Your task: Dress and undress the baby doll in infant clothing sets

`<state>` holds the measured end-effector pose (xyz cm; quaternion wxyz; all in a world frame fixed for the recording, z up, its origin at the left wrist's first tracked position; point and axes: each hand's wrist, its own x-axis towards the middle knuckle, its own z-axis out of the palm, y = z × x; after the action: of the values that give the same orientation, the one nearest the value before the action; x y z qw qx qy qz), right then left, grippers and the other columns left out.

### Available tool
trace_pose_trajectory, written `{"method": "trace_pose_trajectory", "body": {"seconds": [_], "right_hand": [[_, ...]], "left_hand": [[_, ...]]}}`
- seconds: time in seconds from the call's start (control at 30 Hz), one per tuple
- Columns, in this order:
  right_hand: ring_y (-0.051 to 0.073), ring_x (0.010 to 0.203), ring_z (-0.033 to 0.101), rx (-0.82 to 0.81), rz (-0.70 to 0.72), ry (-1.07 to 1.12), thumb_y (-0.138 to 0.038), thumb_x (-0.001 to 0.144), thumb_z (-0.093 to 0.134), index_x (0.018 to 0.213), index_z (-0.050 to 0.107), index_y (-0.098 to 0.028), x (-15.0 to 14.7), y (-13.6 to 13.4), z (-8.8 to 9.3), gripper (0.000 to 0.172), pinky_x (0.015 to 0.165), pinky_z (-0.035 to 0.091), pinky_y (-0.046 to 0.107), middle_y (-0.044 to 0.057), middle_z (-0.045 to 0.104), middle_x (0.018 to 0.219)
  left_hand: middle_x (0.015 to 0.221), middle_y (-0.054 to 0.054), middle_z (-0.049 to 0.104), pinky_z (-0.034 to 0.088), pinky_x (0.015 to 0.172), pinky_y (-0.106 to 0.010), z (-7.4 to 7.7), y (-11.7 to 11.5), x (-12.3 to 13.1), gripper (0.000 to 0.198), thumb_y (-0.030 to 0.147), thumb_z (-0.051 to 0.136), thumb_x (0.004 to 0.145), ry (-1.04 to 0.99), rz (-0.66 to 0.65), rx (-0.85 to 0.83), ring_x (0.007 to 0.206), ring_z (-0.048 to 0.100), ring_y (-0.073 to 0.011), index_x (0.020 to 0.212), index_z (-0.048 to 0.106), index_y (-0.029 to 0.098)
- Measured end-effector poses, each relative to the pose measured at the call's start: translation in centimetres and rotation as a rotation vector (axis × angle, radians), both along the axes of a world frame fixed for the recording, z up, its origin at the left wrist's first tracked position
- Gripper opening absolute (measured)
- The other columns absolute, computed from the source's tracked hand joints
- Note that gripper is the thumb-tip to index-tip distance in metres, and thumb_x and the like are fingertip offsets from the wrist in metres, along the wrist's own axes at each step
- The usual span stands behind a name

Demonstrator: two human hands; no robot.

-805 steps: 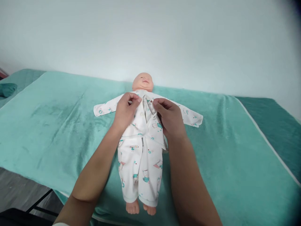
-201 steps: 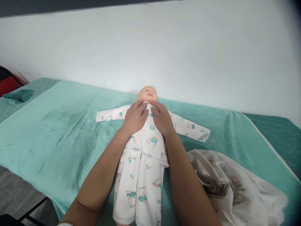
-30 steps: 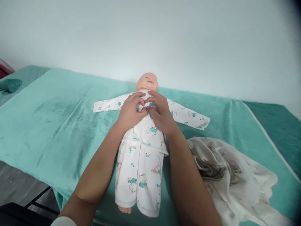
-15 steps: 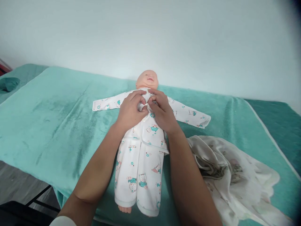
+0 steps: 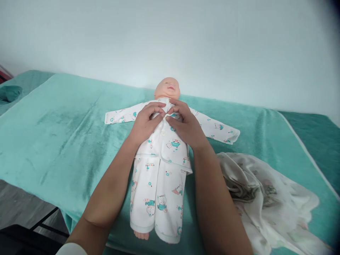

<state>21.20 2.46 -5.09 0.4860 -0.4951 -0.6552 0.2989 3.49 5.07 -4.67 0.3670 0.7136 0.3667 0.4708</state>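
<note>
A baby doll [image 5: 168, 88] lies on its back, its sleeved arms spread wide. It wears a white printed shirt [image 5: 170, 145] with a buttoned front and matching pants [image 5: 158, 198]. My left hand [image 5: 148, 122] pinches the shirt's front edge at the chest, thumb and index fingertip close together. Opposite it, my right hand [image 5: 183, 122] pinches the other side of the same opening. A small pale button [image 5: 166, 116] shows between my fingertips, and another button [image 5: 163, 133] sits lower on the shirt front. How far the upper button is through its hole I cannot tell.
A crumpled pale patterned cloth [image 5: 268, 198] lies right of the doll. Beneath everything is a green velvety cover [image 5: 66, 141] on a bed against a white wall [image 5: 170, 39]. A dark object [image 5: 26, 241] stands at the lower left.
Both hands stay at the shirt's chest opening. The fingers have shifted slightly, and the button between them now shows more plainly. The doll and the crumpled cloth have stayed in place.
</note>
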Motion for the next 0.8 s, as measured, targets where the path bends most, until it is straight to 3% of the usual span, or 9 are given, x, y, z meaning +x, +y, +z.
{"method": "trace_pose_trajectory", "body": {"seconds": [0.3, 0.8], "right_hand": [[0.025, 0.143, 0.051, 0.06, -0.032, 0.022, -0.027, 0.086, 0.068, 0.092, 0.064, -0.028, -0.13, 0.17, -0.45, 0.007, 0.124, 0.033, 0.053, 0.004, 0.06, 0.145], [0.025, 0.138, 0.053, 0.057, -0.063, 0.015, -0.029, 0.087, 0.069, 0.089, 0.06, -0.027, -0.43, -0.06, -0.27, 0.009, 0.12, 0.038, 0.05, 0.004, 0.061, 0.141]], "left_hand": [[0.133, -0.006, 0.07, 0.045, 0.112, -0.041, -0.29, 0.28, -0.16, 0.007, 0.028, 0.067, 0.092, -0.049, -0.027, -0.074, 0.132, 0.06, -0.0229, 0.09, 0.071, 0.022], [0.135, -0.005, 0.069, 0.043, 0.118, -0.043, -0.11, 0.15, 0.05, 0.005, 0.023, 0.071, 0.089, 0.04, -0.007, -0.016, 0.136, 0.059, -0.0229, 0.094, 0.071, 0.024]]}}
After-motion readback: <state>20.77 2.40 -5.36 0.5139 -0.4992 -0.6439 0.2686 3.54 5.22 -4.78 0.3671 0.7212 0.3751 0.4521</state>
